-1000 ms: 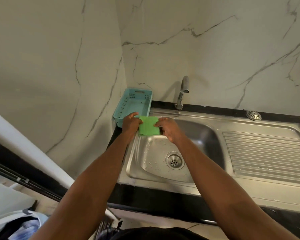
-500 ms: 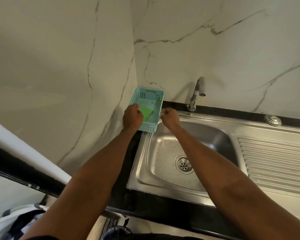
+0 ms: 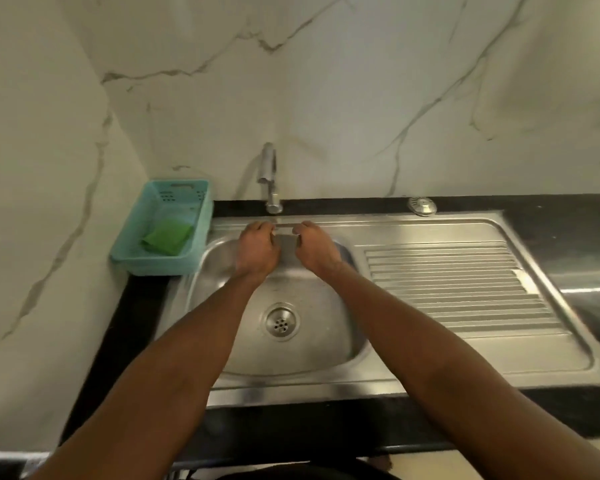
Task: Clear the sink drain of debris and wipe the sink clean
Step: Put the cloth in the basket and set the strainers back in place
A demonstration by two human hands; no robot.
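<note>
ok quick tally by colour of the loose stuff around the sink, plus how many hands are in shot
teal: 1, the basket
green: 1, the cloth lying in the basket
silver: 1, the round strainer cap on the counter behind the sink
hands: 2, left hand and right hand, both empty
total: 5

Walls [image 3: 326, 98] were white marble-look w/ grey veins, meeting at a corner on the left. Black countertop [image 3: 551, 216] ran along the back wall & round the front edge, glossy at far right w/ a pale reflection. A turquoise plastic basket [image 3: 201, 216] sat in the corner on the counter. Light was soft & even, slightly warm, no hard shadows.
</note>
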